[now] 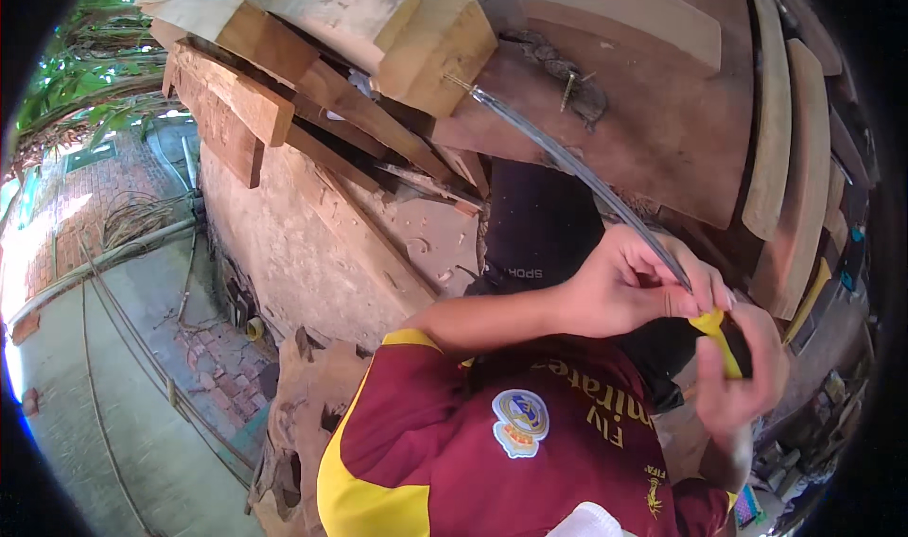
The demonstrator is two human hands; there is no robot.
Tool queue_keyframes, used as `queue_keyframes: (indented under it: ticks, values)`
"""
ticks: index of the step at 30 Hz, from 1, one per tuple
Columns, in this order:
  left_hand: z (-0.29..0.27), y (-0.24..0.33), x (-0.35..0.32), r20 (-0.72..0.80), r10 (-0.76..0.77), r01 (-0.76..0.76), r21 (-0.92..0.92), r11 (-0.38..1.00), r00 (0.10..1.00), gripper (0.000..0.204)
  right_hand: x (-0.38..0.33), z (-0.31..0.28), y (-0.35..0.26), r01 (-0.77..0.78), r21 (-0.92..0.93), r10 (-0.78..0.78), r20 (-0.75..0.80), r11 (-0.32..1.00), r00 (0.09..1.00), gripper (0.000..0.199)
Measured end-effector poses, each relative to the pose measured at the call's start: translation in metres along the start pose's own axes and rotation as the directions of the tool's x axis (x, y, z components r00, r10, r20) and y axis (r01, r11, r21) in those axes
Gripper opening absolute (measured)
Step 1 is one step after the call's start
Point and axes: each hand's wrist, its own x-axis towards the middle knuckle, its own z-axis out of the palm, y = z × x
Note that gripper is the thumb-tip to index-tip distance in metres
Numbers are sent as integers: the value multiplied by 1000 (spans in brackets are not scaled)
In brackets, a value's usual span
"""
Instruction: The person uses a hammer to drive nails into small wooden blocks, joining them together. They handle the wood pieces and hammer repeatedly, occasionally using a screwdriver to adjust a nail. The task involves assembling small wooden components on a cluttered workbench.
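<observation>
My left hand (619, 291) reaches across my chest and pinches the metal blade (567, 164) of a tape measure between thumb and fingers. My right hand (747, 395) grips the tape measure's yellow and black case (716, 332) just below the left hand. The blade is drawn out and runs up and to the left, and its tip meets the end of a thick pale wooden block (440, 50). My maroon and yellow shirt (492, 442) fills the lower middle of the view.
Rough planks and beams (246, 93) are stacked on a dusty concrete bench (312, 244) strewn with wood shavings. Curved boards (785, 159) lean at the right beside a large brown panel (662, 112). A brick and concrete floor (113, 367) lies at the left.
</observation>
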Motion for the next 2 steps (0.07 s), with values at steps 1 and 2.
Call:
queue_keyframes:
  ticks: [1, 2]
  values:
    - [0, 3, 1, 12, -46, 45, 66, 997, 999, 6, 1, 7, 2, 331, -362, -369, -40, 872, 928, 33]
    - [1, 12, 2, 25, -99, 95, 121, 988, 995, 8, -22, 5, 15, 317, -420, -350, -1, 850, 937, 46]
